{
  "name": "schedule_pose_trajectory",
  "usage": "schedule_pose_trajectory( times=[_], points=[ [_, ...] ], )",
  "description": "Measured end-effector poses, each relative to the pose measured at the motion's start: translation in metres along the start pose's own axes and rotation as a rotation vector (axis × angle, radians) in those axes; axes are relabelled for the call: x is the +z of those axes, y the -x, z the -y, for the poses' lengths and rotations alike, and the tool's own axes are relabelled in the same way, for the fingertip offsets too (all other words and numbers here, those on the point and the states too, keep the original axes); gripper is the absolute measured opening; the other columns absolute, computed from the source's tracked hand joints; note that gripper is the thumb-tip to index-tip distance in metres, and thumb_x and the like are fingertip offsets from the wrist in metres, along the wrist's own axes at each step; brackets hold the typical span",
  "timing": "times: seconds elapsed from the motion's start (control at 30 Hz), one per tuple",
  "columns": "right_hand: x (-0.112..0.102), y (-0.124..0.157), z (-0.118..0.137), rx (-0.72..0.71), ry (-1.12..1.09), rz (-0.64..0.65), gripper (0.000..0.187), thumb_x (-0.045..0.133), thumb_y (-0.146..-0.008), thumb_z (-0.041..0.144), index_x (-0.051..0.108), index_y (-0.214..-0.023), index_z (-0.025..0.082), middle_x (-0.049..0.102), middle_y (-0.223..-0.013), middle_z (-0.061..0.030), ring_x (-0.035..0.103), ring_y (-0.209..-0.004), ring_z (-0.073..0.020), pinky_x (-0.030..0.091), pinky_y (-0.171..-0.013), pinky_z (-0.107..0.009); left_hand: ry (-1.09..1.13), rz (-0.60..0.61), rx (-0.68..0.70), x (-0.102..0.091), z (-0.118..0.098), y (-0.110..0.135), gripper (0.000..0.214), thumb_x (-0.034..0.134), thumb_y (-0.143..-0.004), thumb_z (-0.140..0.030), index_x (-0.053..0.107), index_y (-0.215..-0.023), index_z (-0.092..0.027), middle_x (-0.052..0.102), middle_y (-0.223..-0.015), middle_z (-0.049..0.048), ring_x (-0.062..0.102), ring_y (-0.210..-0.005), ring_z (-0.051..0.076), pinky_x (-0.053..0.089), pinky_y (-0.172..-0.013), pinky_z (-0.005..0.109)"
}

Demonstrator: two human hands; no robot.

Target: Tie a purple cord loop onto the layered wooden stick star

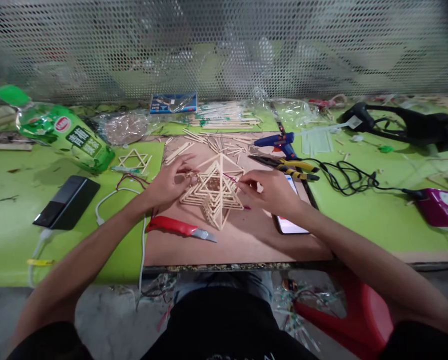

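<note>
A star-shaped stack of glued wooden sticks (215, 192) stands on a brown board (239, 240) in the middle of the green table. My left hand (170, 182) rests against the stack's left side, fingers curled onto its sticks. My right hand (271, 191) touches the stack's right side, its fingers pinched at a stick there. A thin red wire runs across the top of the stack between both hands.
A red utility knife (178, 228) lies before the stack. A phone (289, 220) lies under my right wrist. Blue glue gun (278, 142), yellow pliers (295, 167), loose sticks (216, 142), green bottle (64, 132), black power bank (66, 201), small stick star (134, 160).
</note>
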State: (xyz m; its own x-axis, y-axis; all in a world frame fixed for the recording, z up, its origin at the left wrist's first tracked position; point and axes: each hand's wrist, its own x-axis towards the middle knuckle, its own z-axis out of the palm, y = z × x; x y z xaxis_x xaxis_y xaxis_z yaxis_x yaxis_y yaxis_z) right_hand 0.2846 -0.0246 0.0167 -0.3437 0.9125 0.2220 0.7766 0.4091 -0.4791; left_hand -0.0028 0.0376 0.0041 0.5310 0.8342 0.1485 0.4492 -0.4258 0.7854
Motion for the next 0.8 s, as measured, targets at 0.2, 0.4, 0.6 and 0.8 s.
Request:
schedule_pose_trajectory(
  times=[0.2,0.4,0.6,0.8],
  points=[
    [0.011,-0.012,-0.011,0.031,0.052,0.020,0.027,0.056,-0.095,0.035,0.073,-0.111,0.022,0.075,-0.092,-0.0033,0.060,-0.065,-0.0127,0.043,-0.065,-0.028,-0.065,-0.047,-0.010,0.003,-0.007,0.010,0.059,0.064,-0.090,-0.039,0.043,-0.144,-0.025,0.069,-0.121,0.0073,0.066,-0.115,0.022,0.051,-0.102,0.039],
    [0.013,-0.017,-0.007,-0.016,0.008,-0.006,0.023,0.056,-0.093,0.031,0.074,-0.097,0.018,0.073,-0.088,-0.0042,0.061,-0.068,-0.0125,0.042,-0.063,-0.027,-0.334,-0.480,0.307,0.017,-0.007,0.025,0.050,0.069,-0.086,-0.027,0.050,-0.132,-0.023,0.066,-0.110,0.0056,0.065,-0.101,0.021,0.052,-0.096,0.041],
    [0.018,-0.015,-0.007,-0.039,0.037,-0.063,0.024,0.053,-0.094,0.030,0.073,-0.095,0.016,0.072,-0.087,-0.0057,0.060,-0.067,-0.0133,0.041,-0.063,-0.029,-0.430,-0.164,0.480,0.031,-0.027,0.032,0.040,0.063,-0.091,-0.018,0.049,-0.128,-0.023,0.069,-0.111,0.0047,0.065,-0.104,0.020,0.053,-0.094,0.039],
    [0.015,-0.006,-0.004,-0.114,-0.236,-0.150,0.018,0.057,-0.094,0.027,0.071,-0.100,0.018,0.075,-0.095,-0.0036,0.066,-0.078,-0.0131,0.049,-0.070,-0.026,-0.572,-0.040,0.349,0.032,-0.038,0.030,0.032,0.055,-0.097,-0.020,0.048,-0.128,-0.018,0.067,-0.112,0.0083,0.064,-0.101,0.021,0.055,-0.088,0.037]
  ],
)
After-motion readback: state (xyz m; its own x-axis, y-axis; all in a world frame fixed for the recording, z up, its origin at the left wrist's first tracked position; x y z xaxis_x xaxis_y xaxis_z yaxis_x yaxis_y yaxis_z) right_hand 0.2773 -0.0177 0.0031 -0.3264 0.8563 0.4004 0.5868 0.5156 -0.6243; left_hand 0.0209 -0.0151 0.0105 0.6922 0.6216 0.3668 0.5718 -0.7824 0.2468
